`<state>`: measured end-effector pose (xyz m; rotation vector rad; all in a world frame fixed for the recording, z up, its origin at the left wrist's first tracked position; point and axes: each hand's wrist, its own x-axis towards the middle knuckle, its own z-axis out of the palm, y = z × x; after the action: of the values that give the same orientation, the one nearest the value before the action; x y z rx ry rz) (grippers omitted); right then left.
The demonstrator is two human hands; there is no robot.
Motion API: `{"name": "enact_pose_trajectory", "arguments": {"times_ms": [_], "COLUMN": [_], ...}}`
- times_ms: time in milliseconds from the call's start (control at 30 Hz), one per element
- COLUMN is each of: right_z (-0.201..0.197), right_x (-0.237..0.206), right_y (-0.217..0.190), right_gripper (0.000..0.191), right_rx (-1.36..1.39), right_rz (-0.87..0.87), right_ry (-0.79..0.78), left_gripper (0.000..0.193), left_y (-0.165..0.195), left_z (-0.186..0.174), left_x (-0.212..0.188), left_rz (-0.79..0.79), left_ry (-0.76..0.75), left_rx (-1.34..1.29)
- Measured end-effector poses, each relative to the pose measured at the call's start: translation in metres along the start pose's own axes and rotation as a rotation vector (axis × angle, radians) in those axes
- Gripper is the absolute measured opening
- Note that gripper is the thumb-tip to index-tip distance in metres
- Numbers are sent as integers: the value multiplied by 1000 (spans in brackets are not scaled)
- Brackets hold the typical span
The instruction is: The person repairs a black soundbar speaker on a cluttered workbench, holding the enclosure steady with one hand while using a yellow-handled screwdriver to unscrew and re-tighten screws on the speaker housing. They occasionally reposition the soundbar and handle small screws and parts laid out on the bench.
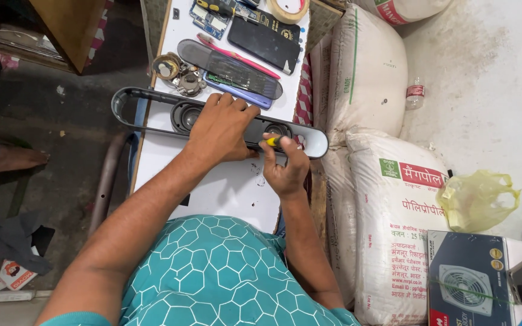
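Your left hand [222, 130] is pressed palm-down over the middle of the long dark speaker housing [152, 111], fingers curled over its far edge, so it's gripping/pinning the thing to the white table [225, 193]. Your right hand [285, 166] is closed around a small yellow-handled screwdriver [272, 140], tip aimed at the housing near the right-hand round speaker driver [278, 129]. The housing lies crossways at the near part of the table w/ its left end hanging off the edge over the floor, so it'll prob want to tip or pivot if you let go. It looks like a thin hollow plastic shell, light and a bit flexy along its length, stiffer round the driver cutouts like the one at [186, 116]. Smooth plastic = likely slippery, so hold over the rim like you are, not on the flat face. I'd keep fingers off the driver cones, those look fragile imo. Further up the table there's a dark grille strip [231, 69], a pink-handled tool [237, 55], a black phone-like slab [264, 42], loose round parts [176, 75] and a tape roll [288, 8]. White sacks [370, 78] sit right beside the table.
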<state>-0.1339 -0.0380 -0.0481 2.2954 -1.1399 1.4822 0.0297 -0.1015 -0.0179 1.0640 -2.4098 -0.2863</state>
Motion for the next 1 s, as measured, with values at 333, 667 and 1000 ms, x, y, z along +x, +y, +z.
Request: {"name": "enact_pose_trajectory", "arguments": {"times_ms": [333,667,1000], "right_z": [-5,-1,-4], "right_x": [5,-2,-21], "right_y": [0,6,20], "right_gripper": [62,64,65], "right_rx": [-86,-26,-90], "right_rz": [-21,46,28], "right_ry": [4,16,47], "left_gripper": [78,87,85], "left_y": [0,-3,-5], "left_z": [0,0,5], "left_x": [0,-2,0], "left_rz": [2,12,18], "left_ry": [-7,21,8], "left_rx": [18,27,-66]}}
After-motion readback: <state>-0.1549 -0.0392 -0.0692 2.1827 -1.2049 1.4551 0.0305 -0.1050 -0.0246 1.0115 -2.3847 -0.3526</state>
